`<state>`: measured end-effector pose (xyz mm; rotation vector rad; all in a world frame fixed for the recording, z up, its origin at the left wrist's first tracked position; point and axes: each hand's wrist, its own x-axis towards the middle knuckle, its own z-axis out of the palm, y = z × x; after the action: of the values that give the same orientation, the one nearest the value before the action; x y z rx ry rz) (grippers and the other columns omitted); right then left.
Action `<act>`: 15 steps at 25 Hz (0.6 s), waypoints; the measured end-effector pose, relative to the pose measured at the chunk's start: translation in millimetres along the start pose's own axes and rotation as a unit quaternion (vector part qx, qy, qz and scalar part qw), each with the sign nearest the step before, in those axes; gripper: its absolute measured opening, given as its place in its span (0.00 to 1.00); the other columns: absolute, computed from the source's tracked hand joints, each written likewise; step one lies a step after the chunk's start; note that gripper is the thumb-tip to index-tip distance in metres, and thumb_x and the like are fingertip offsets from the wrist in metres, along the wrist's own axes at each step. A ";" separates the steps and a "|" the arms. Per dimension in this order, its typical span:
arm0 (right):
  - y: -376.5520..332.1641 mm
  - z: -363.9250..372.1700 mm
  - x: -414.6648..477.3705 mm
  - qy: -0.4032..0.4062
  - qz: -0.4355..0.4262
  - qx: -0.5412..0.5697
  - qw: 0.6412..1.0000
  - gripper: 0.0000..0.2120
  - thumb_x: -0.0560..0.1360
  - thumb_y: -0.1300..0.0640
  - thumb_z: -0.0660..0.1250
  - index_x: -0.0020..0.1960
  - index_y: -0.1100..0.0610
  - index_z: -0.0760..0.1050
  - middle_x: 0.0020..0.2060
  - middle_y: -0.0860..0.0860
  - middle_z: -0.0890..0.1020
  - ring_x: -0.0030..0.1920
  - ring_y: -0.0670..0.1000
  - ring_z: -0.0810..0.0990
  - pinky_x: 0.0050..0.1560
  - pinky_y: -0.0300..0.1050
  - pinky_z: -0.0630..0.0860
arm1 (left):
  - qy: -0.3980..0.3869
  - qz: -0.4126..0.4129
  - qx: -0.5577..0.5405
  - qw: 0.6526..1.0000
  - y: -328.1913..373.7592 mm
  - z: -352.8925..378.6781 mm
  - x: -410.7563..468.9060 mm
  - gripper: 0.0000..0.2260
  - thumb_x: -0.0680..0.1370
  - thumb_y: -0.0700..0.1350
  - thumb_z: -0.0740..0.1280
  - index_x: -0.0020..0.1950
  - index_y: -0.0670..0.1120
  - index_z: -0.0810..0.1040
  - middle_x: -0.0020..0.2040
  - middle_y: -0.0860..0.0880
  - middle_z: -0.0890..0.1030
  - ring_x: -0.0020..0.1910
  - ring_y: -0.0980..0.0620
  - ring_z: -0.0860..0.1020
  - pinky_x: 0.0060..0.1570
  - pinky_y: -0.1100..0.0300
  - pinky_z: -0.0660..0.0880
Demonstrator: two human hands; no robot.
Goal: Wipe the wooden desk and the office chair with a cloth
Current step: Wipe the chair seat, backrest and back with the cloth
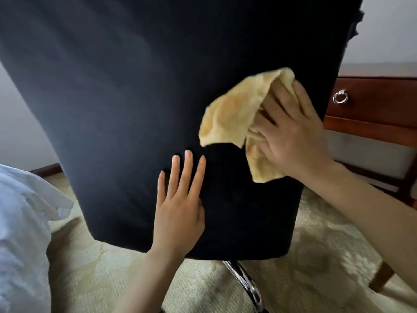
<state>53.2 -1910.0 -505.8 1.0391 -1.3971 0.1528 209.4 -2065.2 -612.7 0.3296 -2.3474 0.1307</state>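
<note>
The left hand lies flat, with straight fingers, on the black office chair back. Up and to the right of it, the right hand holds the bunched yellow cloth against this back. The wooden desk stands beyond the right hand.

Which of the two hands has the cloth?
The right hand grips the yellow cloth at the black chair back. The left hand holds nothing: its straight fingers rest flat on the chair back.
</note>
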 end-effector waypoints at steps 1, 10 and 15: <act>-6.2 2.6 10.8 0.011 0.019 -0.001 1.000 0.12 0.77 0.57 0.62 0.59 0.57 0.75 0.61 0.59 0.77 0.67 0.61 0.70 0.70 0.58 0.59 | 0.001 0.002 0.010 1.000 -2.8 -0.5 -0.3 0.42 0.69 0.37 0.68 0.78 0.48 0.51 0.78 0.45 0.52 0.76 0.44 0.50 0.72 0.42 0.54; -102.7 34.5 -83.2 -0.038 0.016 0.091 0.995 0.10 0.79 0.55 0.58 0.60 0.52 0.70 0.56 0.52 0.82 0.65 0.53 0.69 0.72 0.50 0.56 | -0.019 0.004 0.082 0.996 -8.5 -8.4 1.8 0.34 0.72 0.43 0.64 0.76 0.45 0.56 0.76 0.43 0.58 0.75 0.45 0.56 0.72 0.44 0.51; -88.9 32.2 -168.7 -0.142 -0.165 0.094 0.971 0.12 0.82 0.56 0.51 0.60 0.51 0.71 0.58 0.48 0.80 0.66 0.49 0.69 0.74 0.47 0.53 | -0.031 0.005 0.093 0.995 -6.0 -12.3 1.0 0.44 0.65 0.33 0.68 0.77 0.47 0.53 0.77 0.45 0.52 0.75 0.46 0.52 0.70 0.41 0.55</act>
<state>46.8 -1903.0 -698.9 1.4829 -1.4598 -0.1155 218.7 -2068.8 -603.3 0.4176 -2.4030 0.3498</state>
